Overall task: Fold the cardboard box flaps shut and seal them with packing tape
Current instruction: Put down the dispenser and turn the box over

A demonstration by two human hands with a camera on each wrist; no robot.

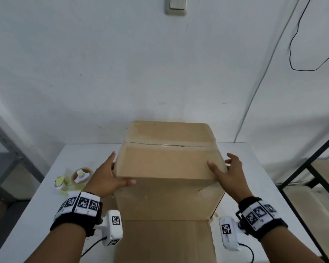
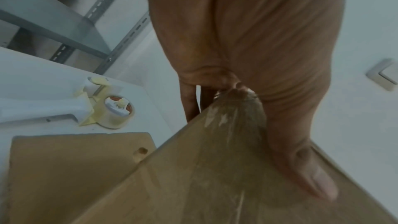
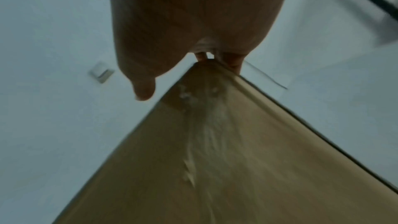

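A brown cardboard box [image 1: 165, 162] stands on the white table [image 1: 46, 215], with a taped seam across its upper face. One flap [image 1: 163, 242] lies flat toward me, and another flap [image 2: 75, 159] lies on the table at the left. My left hand [image 1: 120, 168] grips the near left corner: its thumb [image 2: 312, 176] presses the front face and the fingers run along the side. My right hand [image 1: 219, 162] rests on the near right corner [image 3: 206, 67], thumb on top and fingers spread straight. A tape dispenser [image 1: 80, 176] lies on the table left of the box.
A white wall with a light switch [image 1: 176, 5] rises right behind the table. A grey metal shelf [image 1: 6, 149] stands at the left and a black frame [image 1: 311, 168] at the right. A black cable [image 1: 292, 54] hangs on the wall.
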